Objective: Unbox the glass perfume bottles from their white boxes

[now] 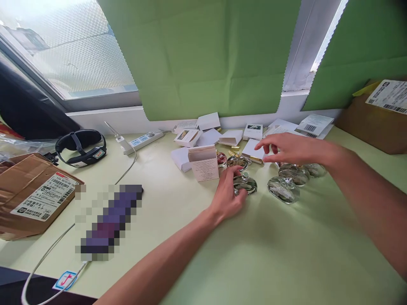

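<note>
My left hand [227, 195] is closed around the side of a round, flat glass perfume bottle [249, 186] on the table, thumb in front and fingers behind. A short neck stands up from the top of this bottle. Over the table to the right, my right hand [286, 148] reaches leftward with its fingers bent and apart, nothing visible in them. Its fingertips are close to a white box [252, 149]; whether they touch it I cannot tell. Beneath and beside that hand lie more glass bottles [283, 190]. Small gold caps [234, 148] lie behind the left hand.
An open printed carton [203, 164] stands left of the bottles, with several white boxes [208, 121] behind. Further left are a blurred phone [110, 222] on a cable, a power strip [144, 140], a black headset [81, 148] and a brown parcel [40, 195]. Another parcel [375, 120] sits right.
</note>
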The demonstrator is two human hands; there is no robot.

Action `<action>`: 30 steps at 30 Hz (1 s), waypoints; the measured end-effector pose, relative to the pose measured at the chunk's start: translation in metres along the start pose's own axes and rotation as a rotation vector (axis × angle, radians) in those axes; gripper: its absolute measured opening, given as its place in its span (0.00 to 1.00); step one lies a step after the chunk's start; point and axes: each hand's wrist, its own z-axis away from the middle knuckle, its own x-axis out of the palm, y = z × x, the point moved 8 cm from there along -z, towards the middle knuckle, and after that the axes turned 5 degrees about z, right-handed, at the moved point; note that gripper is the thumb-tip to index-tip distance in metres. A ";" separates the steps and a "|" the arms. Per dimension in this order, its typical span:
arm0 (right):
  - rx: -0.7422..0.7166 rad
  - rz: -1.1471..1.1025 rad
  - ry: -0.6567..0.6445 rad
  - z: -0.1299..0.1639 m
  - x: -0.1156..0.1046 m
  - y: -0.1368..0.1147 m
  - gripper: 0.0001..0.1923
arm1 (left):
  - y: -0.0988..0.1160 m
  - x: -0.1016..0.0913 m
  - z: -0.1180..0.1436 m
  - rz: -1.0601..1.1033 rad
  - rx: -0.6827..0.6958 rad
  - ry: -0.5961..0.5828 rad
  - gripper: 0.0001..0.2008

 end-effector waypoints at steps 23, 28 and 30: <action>-0.294 0.176 -0.015 -0.084 0.050 -0.006 0.11 | -0.002 0.002 -0.001 0.041 -0.012 -0.003 0.27; -0.327 0.142 -0.007 -0.085 0.050 -0.010 0.24 | -0.003 0.002 -0.001 0.051 -0.017 -0.003 0.27; -0.334 0.120 -0.016 -0.090 0.053 -0.012 0.21 | -0.002 0.002 -0.001 0.051 -0.015 -0.002 0.27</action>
